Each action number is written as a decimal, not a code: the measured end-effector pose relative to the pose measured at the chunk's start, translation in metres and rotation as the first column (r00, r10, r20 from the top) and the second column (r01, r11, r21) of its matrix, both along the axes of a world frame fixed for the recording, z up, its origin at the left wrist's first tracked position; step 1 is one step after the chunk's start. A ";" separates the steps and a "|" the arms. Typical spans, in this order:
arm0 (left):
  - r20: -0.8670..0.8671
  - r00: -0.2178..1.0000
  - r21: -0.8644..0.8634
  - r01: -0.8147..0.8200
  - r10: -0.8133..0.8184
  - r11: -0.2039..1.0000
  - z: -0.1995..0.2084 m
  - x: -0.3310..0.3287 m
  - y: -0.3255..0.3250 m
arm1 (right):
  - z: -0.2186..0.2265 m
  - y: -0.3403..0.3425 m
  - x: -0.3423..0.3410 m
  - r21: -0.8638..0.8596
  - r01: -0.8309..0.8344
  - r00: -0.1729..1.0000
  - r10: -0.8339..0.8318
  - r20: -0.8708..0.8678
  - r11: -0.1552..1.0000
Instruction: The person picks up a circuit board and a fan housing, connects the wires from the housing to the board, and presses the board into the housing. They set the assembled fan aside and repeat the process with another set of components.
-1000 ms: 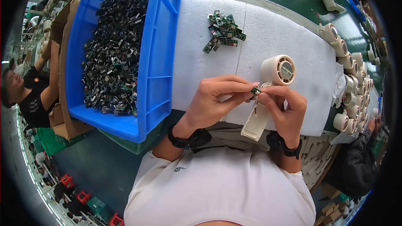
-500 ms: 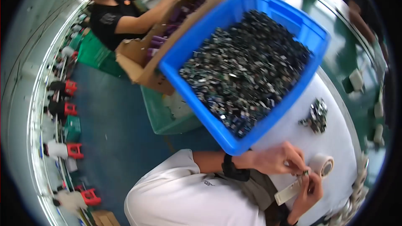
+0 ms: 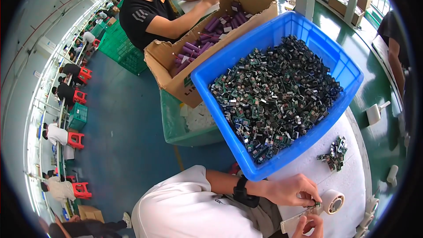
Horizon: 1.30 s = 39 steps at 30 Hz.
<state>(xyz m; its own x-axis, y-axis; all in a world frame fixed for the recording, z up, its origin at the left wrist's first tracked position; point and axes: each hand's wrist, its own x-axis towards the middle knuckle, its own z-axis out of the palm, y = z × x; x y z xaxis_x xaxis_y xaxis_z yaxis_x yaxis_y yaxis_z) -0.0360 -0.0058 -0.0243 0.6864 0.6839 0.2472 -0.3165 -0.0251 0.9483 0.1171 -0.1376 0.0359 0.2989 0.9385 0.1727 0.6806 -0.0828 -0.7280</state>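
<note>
Left hand (image 3: pixel 293 190) is pinching one small circuit board (image 3: pixel 317 204) at the fingertips, its opening narrow. Right hand (image 3: pixel 310 225) is resting bent fingers at the pale handle (image 3: pixel 289 224) of a fan body (image 3: pixel 333 201); the lower edge is cutting this hand off, so I cannot tell how firmly it is gripping.

Key relation: fan body is lying between the hands at the near part of the white tabletop (image 3: pixel 356 163), its long axis running from the handle end at lower left to the round head at upper right. Circuit board is sitting near the neck, where handle and head are meeting; contact there is not showing clearly. Left hand is reaching in from the far side and is nearer the head; right hand is staying on the near side, along the handle.

Counts: one fan body between the hands; one circuit board in the fingers; one loose board pile (image 3: pixel 333 154) lying beyond the left hand, pieces overlapping, no exact count. One blue bin (image 3: pixel 229 141) is holding boards too many to count. One cardboard box (image 3: pixel 176 86) is standing behind it, containing purple cylinders (image 3: pixel 191 49), several, partly hidden. One co-worker (image 3: pixel 150 17) is reaching across past that box.
</note>
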 end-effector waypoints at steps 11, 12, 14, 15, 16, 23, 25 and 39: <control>-0.013 1.000 0.162 0.021 -0.019 0.987 -0.002 0.001 -0.009 | -0.004 -0.008 -0.031 -0.069 0.121 0.985 -0.111 0.135 0.990; -0.012 1.000 0.161 0.021 -0.019 0.987 -0.003 0.000 -0.010 | -0.007 -0.009 -0.035 -0.062 0.155 0.982 -0.147 0.123 0.986; -0.016 1.000 0.191 0.005 -0.002 0.982 -0.004 0.000 -0.011 | -0.008 -0.011 -0.038 -0.057 0.192 0.976 -0.184 0.112 0.980; -0.017 1.000 0.206 -0.002 0.006 0.978 -0.005 0.001 -0.011 | -0.006 -0.011 -0.039 -0.071 0.214 0.973 -0.205 0.109 0.974; -0.017 1.000 0.204 0.000 0.004 0.979 -0.005 0.001 -0.011 | -0.004 -0.011 -0.042 -0.086 0.236 0.968 -0.227 0.104 0.968; 0.034 0.998 0.281 -0.053 0.045 0.958 -0.005 0.000 -0.012 | -0.006 -0.016 -0.042 -0.122 0.356 0.933 -0.344 0.106 0.927; 0.023 0.999 0.299 -0.050 0.045 0.953 -0.004 0.001 -0.013 | -0.008 -0.016 -0.042 -0.033 0.409 0.905 -0.401 0.141 0.912; -0.027 0.996 0.311 -0.077 0.090 0.947 0.004 0.002 -0.017 | -0.006 -0.020 -0.036 0.056 0.395 0.863 -0.391 0.319 0.917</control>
